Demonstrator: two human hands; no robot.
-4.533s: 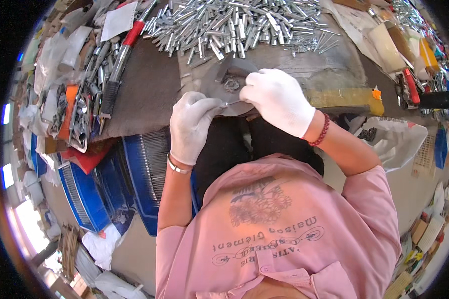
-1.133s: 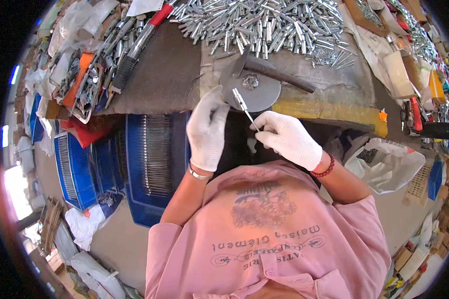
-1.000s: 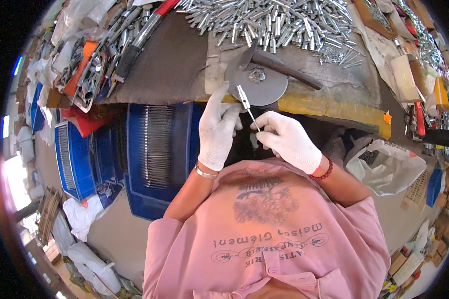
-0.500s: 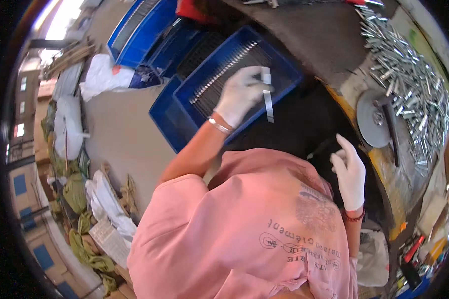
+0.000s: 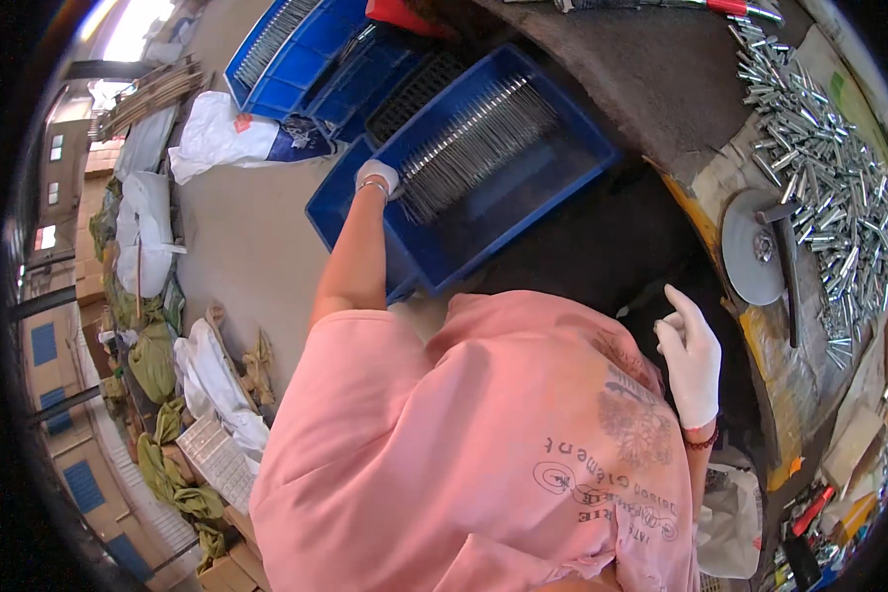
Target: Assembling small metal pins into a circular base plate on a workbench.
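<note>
My left hand [image 5: 378,178], in a white glove, reaches to the left end of an upper blue plastic crate [image 5: 523,237]. It touches or hovers at the rim; its fingers are hidden, so any grip cannot be made out. Inside the crate lies a dense row of slender metal rods [image 5: 479,143] with bright ends. A second blue crate [image 5: 328,212] sits partly beneath. My right hand [image 5: 691,365], also gloved, hangs beside the bench, index finger stretched out and the others loosely bent, with nothing in it.
On the bench at right lie a grey disc [image 5: 755,247] with a dark bar and a heap of shiny metal pieces [image 5: 829,187]. Farther off stands another blue crate [image 5: 291,59] of rods. A white sack [image 5: 217,138] lies on the floor at left.
My left hand has moved left and away from over the crate to its left end. The flat shiny metal strip it held is no longer visible. My right hand has barely moved.
</note>
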